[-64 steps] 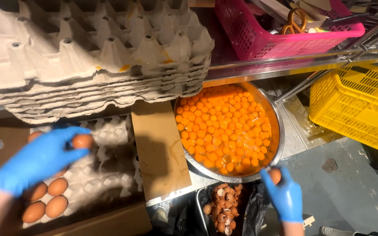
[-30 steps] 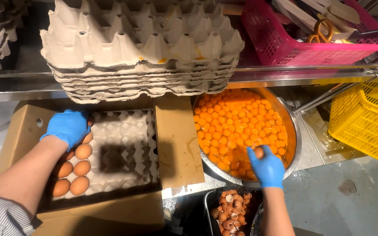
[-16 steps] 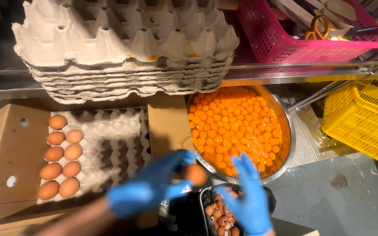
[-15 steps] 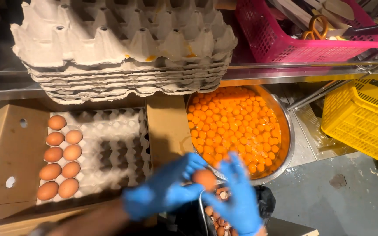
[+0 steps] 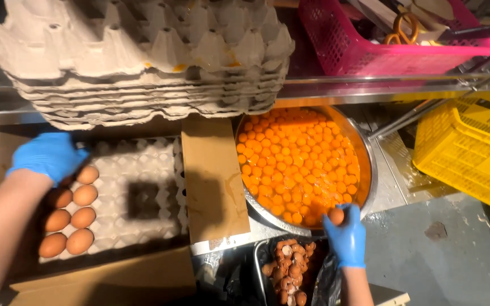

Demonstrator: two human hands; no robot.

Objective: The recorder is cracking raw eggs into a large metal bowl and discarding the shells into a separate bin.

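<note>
Right hand (image 5: pixel 345 241), in a blue glove, pinches a brown egg (image 5: pixel 336 216) between fingertips and thumb at the near rim of a wide metal bowl (image 5: pixel 370 170). Only the top of the egg shows above the fingers, so which way its long axis runs cannot be told. It sits at the very tip of that hand, just over the bowl's edge, touching the glove. The bowl is packed with orange yolks (image 5: pixel 299 161) lying in their liquid.

Left hand (image 5: pixel 48 156), also blue-gloved, lies with fingers curled down over the far end of a row of brown eggs (image 5: pixel 69 212) in a grey egg tray (image 5: pixel 137 192); whether it grips one cannot be told. The eggs stand in two short columns along the tray's left side, and the nearest one just touches the glove. The tray sits inside an open cardboard box (image 5: pixel 214 181) with its flaps folded out.

Below the bowl, a black bin (image 5: pixel 259 266) holds broken shells (image 5: pixel 290 263). A metal shelf rail crosses above, bearing a stack of empty egg trays (image 5: pixel 143 62) and a pink basket (image 5: pixel 392 42). A yellow basket (image 5: pixel 466 150) stands at the right on a wet, grey floor (image 5: pixel 438 260).
</note>
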